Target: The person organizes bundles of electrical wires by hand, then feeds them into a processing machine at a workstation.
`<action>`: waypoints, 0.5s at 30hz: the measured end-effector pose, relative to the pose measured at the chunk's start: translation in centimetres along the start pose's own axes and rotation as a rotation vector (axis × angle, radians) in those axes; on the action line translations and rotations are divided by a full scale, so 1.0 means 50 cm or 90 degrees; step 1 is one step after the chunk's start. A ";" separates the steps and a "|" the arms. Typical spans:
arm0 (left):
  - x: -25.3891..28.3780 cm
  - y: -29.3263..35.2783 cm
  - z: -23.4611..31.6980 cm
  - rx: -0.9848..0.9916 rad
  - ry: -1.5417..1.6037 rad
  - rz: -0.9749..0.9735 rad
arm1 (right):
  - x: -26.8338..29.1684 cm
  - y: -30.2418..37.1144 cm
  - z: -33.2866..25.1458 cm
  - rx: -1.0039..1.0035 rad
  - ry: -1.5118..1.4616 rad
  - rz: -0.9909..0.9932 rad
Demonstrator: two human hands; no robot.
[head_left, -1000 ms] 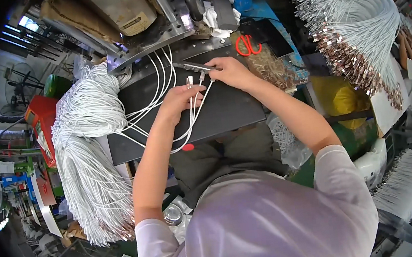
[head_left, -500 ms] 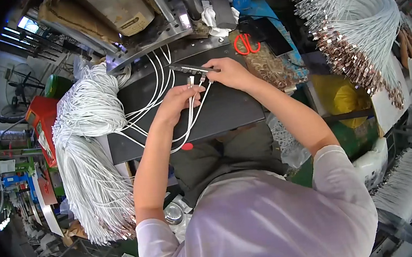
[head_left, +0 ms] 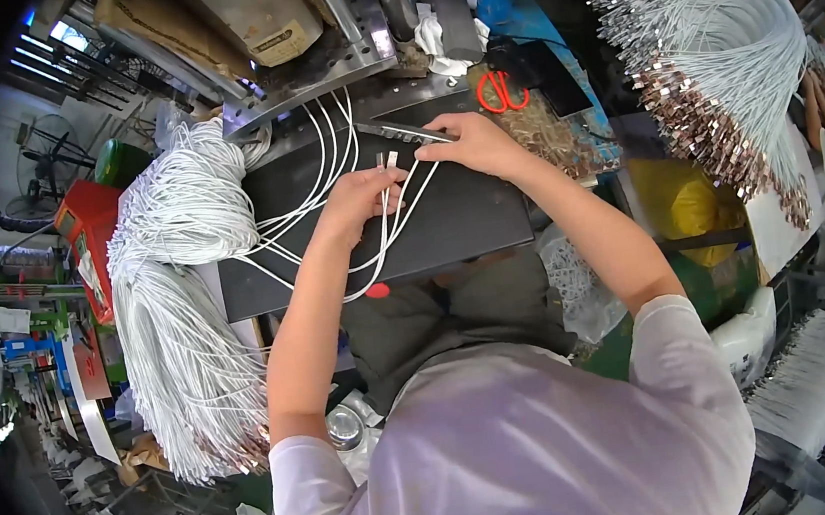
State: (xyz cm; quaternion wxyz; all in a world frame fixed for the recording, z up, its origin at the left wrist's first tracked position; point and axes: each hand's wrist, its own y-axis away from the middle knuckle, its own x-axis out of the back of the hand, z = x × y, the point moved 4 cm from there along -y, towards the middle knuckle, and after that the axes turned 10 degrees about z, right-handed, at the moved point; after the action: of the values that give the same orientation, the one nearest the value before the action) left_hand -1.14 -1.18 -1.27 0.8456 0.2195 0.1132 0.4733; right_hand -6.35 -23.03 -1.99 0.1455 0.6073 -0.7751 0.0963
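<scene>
My left hand (head_left: 360,201) is closed around a few white cables (head_left: 386,230), whose flat metal plug ends (head_left: 389,159) stick up past the fingertips. Over to the right, my right hand (head_left: 476,145) pinches the near end of a slotted metal strip (head_left: 401,132). Another white cable runs up to the same fingers; its end is hidden by them. Both hands are above a black work plate (head_left: 474,216), and the cables loop across it toward the left and back.
A big bundle of white cables (head_left: 177,217) hangs at the left edge. Behind the plate stands a metal press frame (head_left: 315,92). Red-handled scissors (head_left: 503,92) and a black phone-like slab (head_left: 554,77) lie at the back right. More bundled cables (head_left: 710,25) lie far right.
My right hand has shifted slightly to the right, and a cable now reaches up to its fingers. The left hand stays near the same spot with its cables. The whole view has shifted slightly.
</scene>
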 end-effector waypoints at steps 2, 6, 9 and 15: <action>0.001 -0.006 -0.001 -0.003 -0.048 -0.005 | -0.001 0.007 -0.003 0.007 -0.004 -0.033; -0.003 -0.014 -0.002 -0.001 -0.050 -0.047 | -0.010 0.016 -0.003 0.047 -0.009 -0.059; -0.004 -0.012 -0.003 -0.003 -0.042 -0.041 | -0.009 0.015 -0.005 0.072 -0.011 -0.036; 0.006 -0.005 -0.005 -0.018 -0.019 0.006 | -0.005 0.016 -0.014 0.034 0.014 -0.060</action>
State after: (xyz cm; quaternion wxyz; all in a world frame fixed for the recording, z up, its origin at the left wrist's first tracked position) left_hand -0.88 -0.95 -1.62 0.8478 0.2152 0.0930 0.4756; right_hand -6.99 -22.36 -1.39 0.1417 0.6458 -0.7411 0.1166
